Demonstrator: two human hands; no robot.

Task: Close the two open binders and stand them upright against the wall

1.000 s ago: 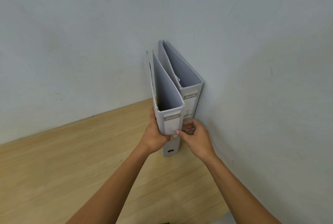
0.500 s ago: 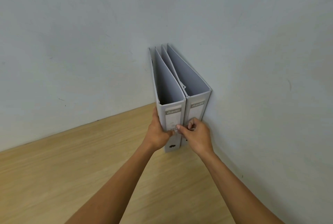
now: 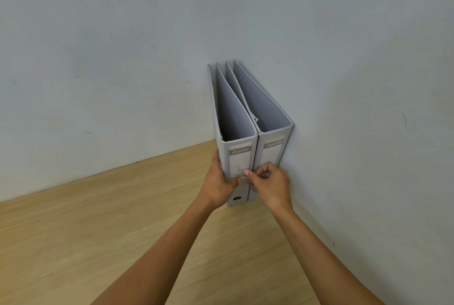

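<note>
In the head view, two grey cardboard lever-arch binders are seen closed and upright on the light wooden tabletop (image 3: 103,236), side by side and touching, in the corner of the pale grey wall (image 3: 356,83). The left binder (image 3: 239,155) is clasped at its spine's left edge by the left hand (image 3: 218,183). The right binder (image 3: 272,150), against the wall, is met low on its spine by the curled right hand (image 3: 271,185), whose thumb tip is pressed onto the left binder's label.

The spine label (image 3: 240,159) of the left binder (image 3: 233,133) reads "Banfex" in pale letters on a grey band. The right binder (image 3: 270,130) carries the same word on its spine label (image 3: 272,150). Smaller print below is too blurred to read.
</note>
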